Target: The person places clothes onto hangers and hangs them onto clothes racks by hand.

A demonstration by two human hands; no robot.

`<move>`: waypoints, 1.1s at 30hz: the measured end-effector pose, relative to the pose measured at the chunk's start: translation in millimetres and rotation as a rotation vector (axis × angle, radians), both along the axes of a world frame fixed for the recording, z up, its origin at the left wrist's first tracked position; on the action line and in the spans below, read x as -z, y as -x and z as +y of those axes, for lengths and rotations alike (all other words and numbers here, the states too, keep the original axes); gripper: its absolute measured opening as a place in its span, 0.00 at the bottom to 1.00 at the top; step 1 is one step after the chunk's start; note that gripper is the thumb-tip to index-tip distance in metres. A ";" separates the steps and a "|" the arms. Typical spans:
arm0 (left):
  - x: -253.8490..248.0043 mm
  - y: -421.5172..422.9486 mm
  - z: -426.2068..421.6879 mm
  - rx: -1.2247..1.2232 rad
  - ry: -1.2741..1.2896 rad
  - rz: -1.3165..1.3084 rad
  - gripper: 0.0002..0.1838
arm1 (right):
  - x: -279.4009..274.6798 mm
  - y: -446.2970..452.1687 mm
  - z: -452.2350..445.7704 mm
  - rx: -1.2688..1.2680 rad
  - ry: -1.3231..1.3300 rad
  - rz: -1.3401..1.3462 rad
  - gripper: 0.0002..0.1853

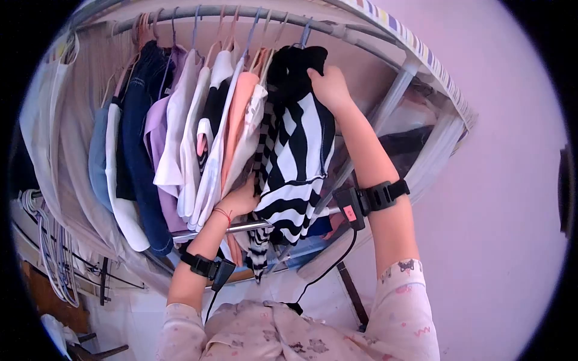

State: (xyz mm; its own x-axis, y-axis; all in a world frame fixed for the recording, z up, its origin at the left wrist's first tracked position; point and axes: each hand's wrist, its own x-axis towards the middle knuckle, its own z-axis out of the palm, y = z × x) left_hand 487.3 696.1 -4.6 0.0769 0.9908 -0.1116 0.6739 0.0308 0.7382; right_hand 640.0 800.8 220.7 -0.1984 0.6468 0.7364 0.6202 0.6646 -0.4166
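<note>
A garment with bold black-and-white stripes (298, 144) and a black top part hangs at the right end of the clothes rail on a blue hanger (306, 33). High on its right edge, my right hand (331, 87) grips the black fabric, thumb in front and the other fingers behind. Lower down, my left hand (241, 200) reaches in between this garment and the white and peach clothes beside it. Its fingers are mostly hidden by the striped cloth, so their grip does not show.
Several clothes, including dark blue jeans (139, 120) and a purple shirt (158, 129), crowd the rail (156, 18) to the left. A metal bar (241, 227) crosses below. Spare hangers (48, 246) hang at far left. A pale wall (506, 210) stands right.
</note>
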 end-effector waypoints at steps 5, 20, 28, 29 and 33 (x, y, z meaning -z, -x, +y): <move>20.3 7.4 5.5 -0.009 -0.368 0.125 0.41 | 19.8 -4.4 6.7 -0.008 0.038 -0.038 0.19; -8.8 -46.4 -27.2 0.219 -0.362 0.066 0.40 | 26.7 11.3 -21.6 0.096 0.034 -0.227 0.15; 19.5 -42.6 -22.2 0.073 -0.519 0.107 0.39 | 37.5 -16.9 -33.0 0.364 -0.105 -0.368 0.16; 20.7 -42.8 -25.1 0.075 -0.462 0.061 0.38 | 44.0 -19.0 -43.1 0.338 -0.088 -0.374 0.18; 27.6 -44.3 -40.9 0.156 -0.431 0.000 0.38 | 78.7 -39.8 -86.8 0.216 -0.083 -0.305 0.28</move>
State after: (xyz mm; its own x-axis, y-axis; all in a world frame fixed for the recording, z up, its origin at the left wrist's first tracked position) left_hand 531.6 655.2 -32.2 0.2291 0.9232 0.3085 0.6457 -0.3813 0.6616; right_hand 679.7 714.0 142.0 -0.2823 0.6386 0.7159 0.8370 0.5286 -0.1415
